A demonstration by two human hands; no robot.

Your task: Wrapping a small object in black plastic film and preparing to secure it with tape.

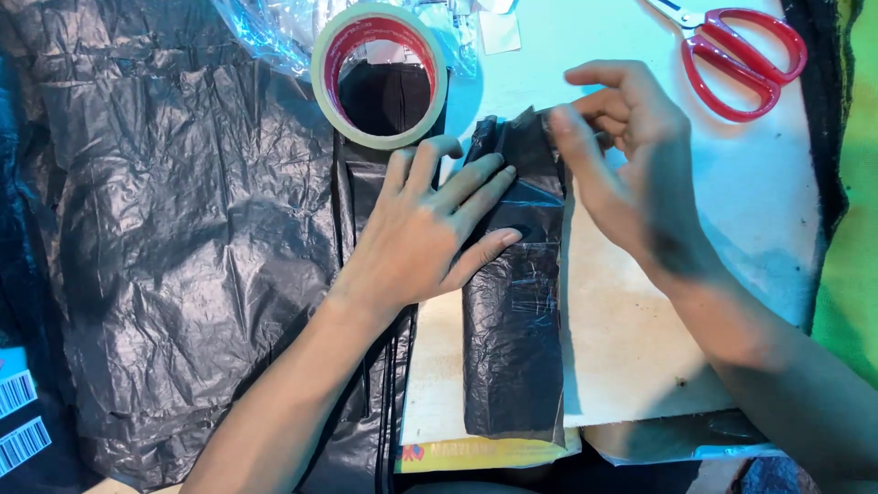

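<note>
Black plastic parcel [514,338], long and narrow and wrapped in crinkled film, lies lengthwise on a pale board [631,348] near the middle of the table, its lower end close to the board's near edge. The left hand [425,229] lies flat across the parcel's upper part, its fingers [476,178] spread open and pressing the wrap down. The right hand [631,155] is at the parcel's top end, its fingers [572,137] pinched on the edge of the plastic there; motion blur hides the exact grip. A roll of tape [380,73] with a red core sits just beyond the left hand, toward the far edge. Red-handled scissors [741,59] lie at the far right corner, well apart from both hands. A large sheet of black plastic [183,238] covers the left side of the table.
</note>
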